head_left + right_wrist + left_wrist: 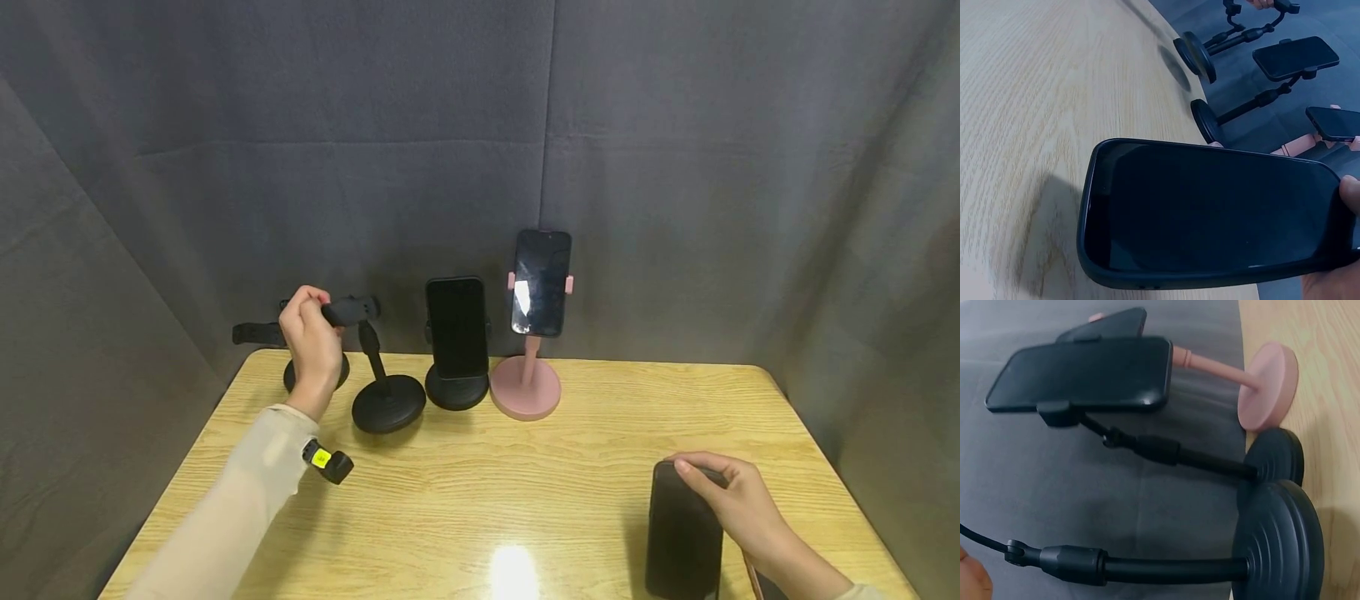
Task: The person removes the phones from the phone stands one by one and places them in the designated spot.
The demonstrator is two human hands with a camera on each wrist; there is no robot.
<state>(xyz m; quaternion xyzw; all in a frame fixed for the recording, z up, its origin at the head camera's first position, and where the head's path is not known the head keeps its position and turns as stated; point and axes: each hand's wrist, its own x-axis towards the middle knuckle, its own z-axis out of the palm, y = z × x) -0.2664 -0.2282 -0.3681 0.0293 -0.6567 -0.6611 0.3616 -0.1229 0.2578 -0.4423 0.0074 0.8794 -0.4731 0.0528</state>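
My left hand [311, 337] grips the clamp head [349, 311] of a black phone stand. That stand's round base [388, 404] is tilted, with a shadow on the table beside it; its stem [1175, 570] runs across the left wrist view. No phone sits in this clamp. At the front right, my right hand [746, 504] pinches a dark smartphone [684, 533] by its top end, thumb on the screen side. The phone's screen [1210, 206] fills much of the right wrist view and is dark.
Beside the held stand, a black stand [457, 392] carries a phone [457, 327]. A pink stand [527, 387] bears another phone [542, 283]. Behind my left hand is another black stand [258, 333]. A further phone [767, 586] lies partly under my right forearm. Grey curtain [675, 208] surrounds the table.
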